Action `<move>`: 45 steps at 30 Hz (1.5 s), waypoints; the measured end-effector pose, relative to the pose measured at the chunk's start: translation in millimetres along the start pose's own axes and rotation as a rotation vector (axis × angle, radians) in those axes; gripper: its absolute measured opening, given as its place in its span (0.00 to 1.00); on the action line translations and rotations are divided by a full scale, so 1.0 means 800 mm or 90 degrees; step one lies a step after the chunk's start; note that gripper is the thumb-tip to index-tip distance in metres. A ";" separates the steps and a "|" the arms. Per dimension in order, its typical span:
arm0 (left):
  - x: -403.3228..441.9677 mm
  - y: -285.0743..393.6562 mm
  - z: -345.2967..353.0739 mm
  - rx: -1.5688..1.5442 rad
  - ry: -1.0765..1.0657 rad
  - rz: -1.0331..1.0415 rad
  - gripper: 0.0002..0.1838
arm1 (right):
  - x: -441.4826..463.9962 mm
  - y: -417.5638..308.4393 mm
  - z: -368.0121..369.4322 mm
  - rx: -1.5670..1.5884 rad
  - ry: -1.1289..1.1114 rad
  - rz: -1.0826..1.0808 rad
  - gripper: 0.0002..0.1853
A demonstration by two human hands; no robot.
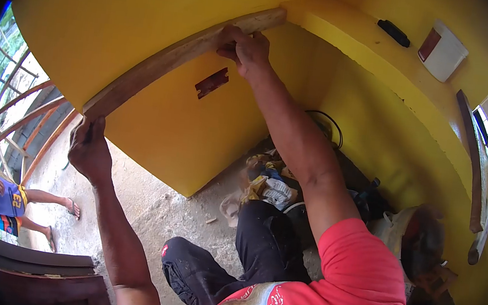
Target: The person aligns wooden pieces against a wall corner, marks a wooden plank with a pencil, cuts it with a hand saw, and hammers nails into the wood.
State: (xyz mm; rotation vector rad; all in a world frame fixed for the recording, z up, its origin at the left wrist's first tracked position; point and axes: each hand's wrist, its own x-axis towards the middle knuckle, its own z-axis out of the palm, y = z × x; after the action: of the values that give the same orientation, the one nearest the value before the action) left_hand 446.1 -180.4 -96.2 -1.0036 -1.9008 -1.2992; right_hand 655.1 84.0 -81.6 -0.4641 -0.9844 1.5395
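Note:
A long grey-brown wooden strip lies against the yellow wall, running from lower left up to the ledge corner; it looks bowed in this wide view. My left hand grips its lower left end, thumb raised along the wood. Further up, toward the other end, my right hand is closed over the strip, its fingers bent around the edge. Just below the right hand, a dark red rectangular opening or plate is set in the wall.
On the yellow ledge sit a black object and a white container. Bags and a bucket crowd the floor by my legs. Boards lean at right. Another person is at far left.

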 end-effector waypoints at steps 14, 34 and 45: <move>0.000 0.013 -0.002 0.009 -0.007 -0.043 0.10 | 0.018 -0.004 -0.018 -0.050 0.054 0.027 0.11; -0.018 0.006 0.000 -0.077 0.008 -0.020 0.12 | 0.011 -0.005 -0.020 -0.072 0.050 0.011 0.15; -0.008 0.001 0.003 -0.067 0.037 0.004 0.10 | 0.018 -0.002 -0.021 -0.058 0.056 0.024 0.18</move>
State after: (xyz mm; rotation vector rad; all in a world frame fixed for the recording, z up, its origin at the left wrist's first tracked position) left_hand 450.0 -179.0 -101.6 -1.0127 -1.8006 -1.4228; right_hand 665.5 102.8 -86.2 -0.6119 -0.9849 1.4996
